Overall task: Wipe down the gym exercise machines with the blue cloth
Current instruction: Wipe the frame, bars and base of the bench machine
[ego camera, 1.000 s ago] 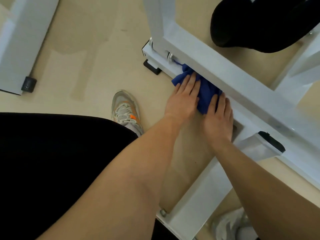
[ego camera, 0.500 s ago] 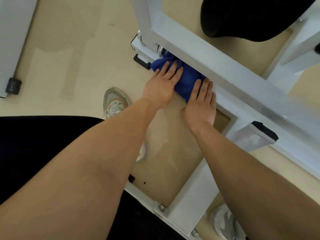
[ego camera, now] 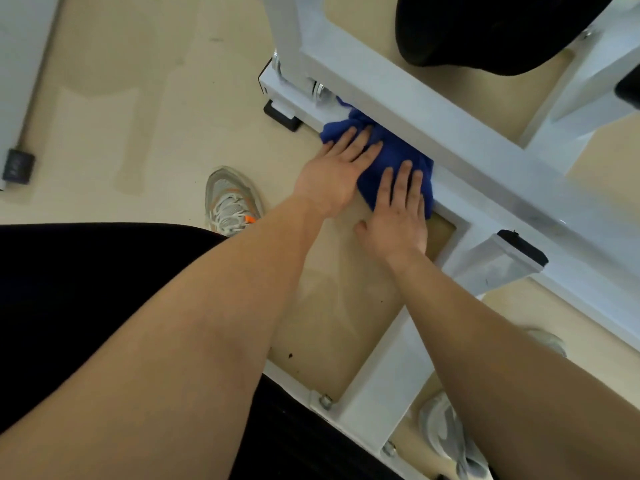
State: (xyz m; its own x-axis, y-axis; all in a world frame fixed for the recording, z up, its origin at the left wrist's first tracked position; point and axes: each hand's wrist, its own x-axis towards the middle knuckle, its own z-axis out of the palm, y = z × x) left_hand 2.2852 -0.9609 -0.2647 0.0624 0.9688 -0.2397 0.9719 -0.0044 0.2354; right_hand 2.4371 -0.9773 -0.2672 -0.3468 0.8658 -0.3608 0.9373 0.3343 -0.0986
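Beige gym floor [ego camera: 145,109] here, smooth with a few faint smudgy patches, and a white-painted machine frame [ego camera: 460,140] sits low across the right half of the view. One long diagonal beam runs from upper middle toward the lower right, with a lower base rail [ego camera: 294,98] tucked just under it that ends in a black rubber foot [ego camera: 282,117]. A black padded seat [ego camera: 485,29] hangs over the top right corner.

The blue cloth [ego camera: 391,150] is bunched up on the base rail, wedged right against the underside of the diagonal beam, with a bit of it poking up toward the bolts near the upright. Both hands are flat on it, palms down. The left hand [ego camera: 336,178] has its fingers stretched out over the cloth's left end, so its grip isn't a grab at all, just an open palm pressing. The right hand [ego camera: 398,216] is the same deal, fingers spread and lying on the cloth's right part, thumb off to the side on the floor side, nothing pinched or clenched.

Both bare forearms reach in from the bottom. A grey sneaker with orange accents [ego camera: 232,202] stands on the floor just left of the left wrist, and a second pale sneaker [ego camera: 446,434] shows at the bottom right beside a cross member of the frame. Another white machine part with a black foot [ego camera: 17,166] sits at the far left.
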